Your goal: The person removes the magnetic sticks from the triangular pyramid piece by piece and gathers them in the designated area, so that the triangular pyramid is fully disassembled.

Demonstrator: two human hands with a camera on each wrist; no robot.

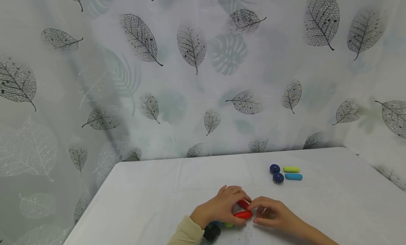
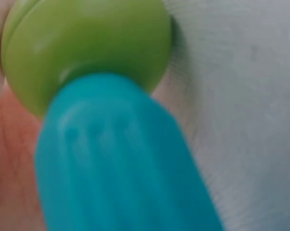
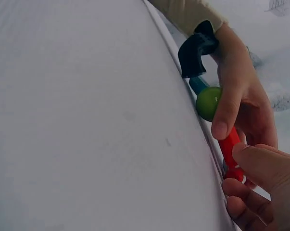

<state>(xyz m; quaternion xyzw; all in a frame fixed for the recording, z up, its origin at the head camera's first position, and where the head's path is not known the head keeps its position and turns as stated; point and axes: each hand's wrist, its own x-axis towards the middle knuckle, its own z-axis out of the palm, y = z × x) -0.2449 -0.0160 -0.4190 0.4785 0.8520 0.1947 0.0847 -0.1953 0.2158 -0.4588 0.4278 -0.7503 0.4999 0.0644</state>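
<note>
Two red sticks, a far red stick [image 1: 243, 203] and a near red stick [image 1: 243, 215], lie in a V under my left hand [image 1: 223, 204]. My left hand arches over them and holds them, thumb along the near side and fingers on the far side. Under its palm are a green ball [image 2: 87, 43] and a blue stick [image 2: 116, 159] whose rounded end meets the ball. My right hand [image 1: 279, 217] is at the right ends of the red sticks, where its thumb and fingers pinch a red piece [image 3: 234, 173]. Fingers partly hide the joint.
Further back on the white table [image 1: 152, 192], two dark blue balls [image 1: 278, 178] sit beside a lime green stick [image 1: 291, 169] and a light blue stick [image 1: 293, 176]. A black device [image 1: 211, 232] is strapped at my left wrist. Behind hangs a leaf-print curtain [image 1: 190, 83].
</note>
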